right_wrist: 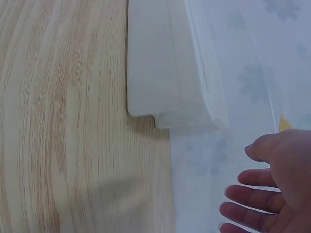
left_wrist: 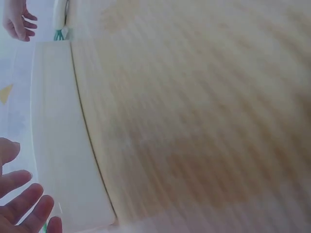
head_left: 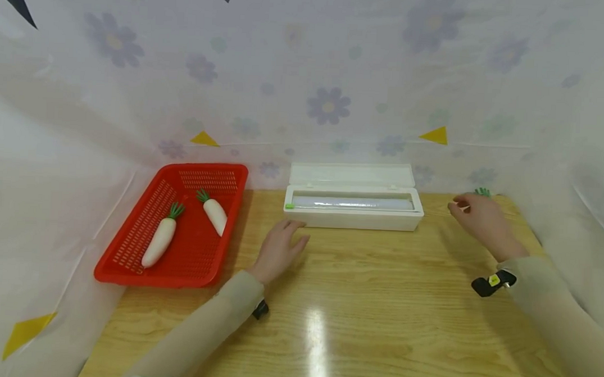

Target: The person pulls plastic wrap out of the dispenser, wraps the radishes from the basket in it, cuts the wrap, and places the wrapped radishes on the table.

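Observation:
A white cling-film box (head_left: 353,220) stands with its lid (head_left: 352,174) raised, a shiny roll of film (head_left: 353,203) inside. My left hand (head_left: 279,248) is at the box's front left corner, fingers loosely bent and holding nothing; I cannot tell whether it touches. Right of the box hovers my right hand (head_left: 484,223), also bare, its fingers (right_wrist: 255,196) relaxed and apart in the right wrist view. Green leaves (head_left: 482,192) show just behind that hand. In the left wrist view, part of a white radish (left_wrist: 60,15) appears past the box's far end.
At the left is a red plastic basket (head_left: 234,219) with two white radishes, one long (head_left: 159,242) and one shorter (head_left: 215,214). The wooden table (head_left: 377,310) meets flower-patterned sheeting (head_left: 265,108) at the back and sides.

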A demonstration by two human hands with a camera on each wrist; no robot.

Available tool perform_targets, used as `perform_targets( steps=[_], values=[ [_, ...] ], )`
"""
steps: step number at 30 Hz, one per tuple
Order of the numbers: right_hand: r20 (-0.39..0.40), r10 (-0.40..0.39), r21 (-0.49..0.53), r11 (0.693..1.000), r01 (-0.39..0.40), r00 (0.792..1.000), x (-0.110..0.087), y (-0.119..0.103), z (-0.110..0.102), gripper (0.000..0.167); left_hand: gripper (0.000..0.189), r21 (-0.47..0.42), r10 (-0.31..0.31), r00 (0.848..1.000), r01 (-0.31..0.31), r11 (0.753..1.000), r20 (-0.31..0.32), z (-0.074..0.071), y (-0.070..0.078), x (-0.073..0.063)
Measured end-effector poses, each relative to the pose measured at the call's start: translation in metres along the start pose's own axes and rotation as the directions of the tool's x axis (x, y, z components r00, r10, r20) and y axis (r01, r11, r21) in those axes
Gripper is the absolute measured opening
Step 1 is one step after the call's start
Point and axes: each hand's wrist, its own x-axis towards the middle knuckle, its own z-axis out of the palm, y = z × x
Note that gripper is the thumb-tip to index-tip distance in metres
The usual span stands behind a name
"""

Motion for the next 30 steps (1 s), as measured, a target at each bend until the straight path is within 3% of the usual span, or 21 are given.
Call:
perform_targets(
  steps=[7,12,17,22,26,30],
  values=[
    [0.004,-0.117,0.022,0.993,0.116,0.993,0.01,-0.035,0.011,0.045,0.031,0.021,0.041,0.998,-0.04,0.999,-0.044,0.002,-0.004,0.022],
    [0.015,-0.213,0.019,0.977,0.213,0.977,0.022,-0.041,0.022,0.035,0.029,0.006,0.074,0.995,-0.074,0.997,-0.064,-0.003,-0.01,0.04],
    [0.044,-0.25,0.019,0.968,0.249,0.967,0.03,-0.041,0.031,0.03,0.031,0.067,0.075,0.997,-0.073,0.995,-0.035,-0.006,-0.018,0.055],
    [0.042,-0.276,0.033,0.961,0.275,0.96,0.033,-0.037,0.036,0.031,0.035,0.122,-0.011,1.0,0.011,0.992,-0.003,-0.004,-0.029,0.065],
    [0.017,-0.312,0.032,0.95,0.311,0.95,0.033,-0.032,0.04,0.029,0.03,0.094,-0.103,0.995,0.104,0.99,-0.013,-0.004,-0.037,0.069],
    [-0.003,-0.332,0.036,0.943,0.332,0.943,0.032,-0.029,0.043,0.025,0.02,0.051,-0.148,0.989,0.148,0.988,-0.017,-0.005,-0.043,0.07]
  ],
)
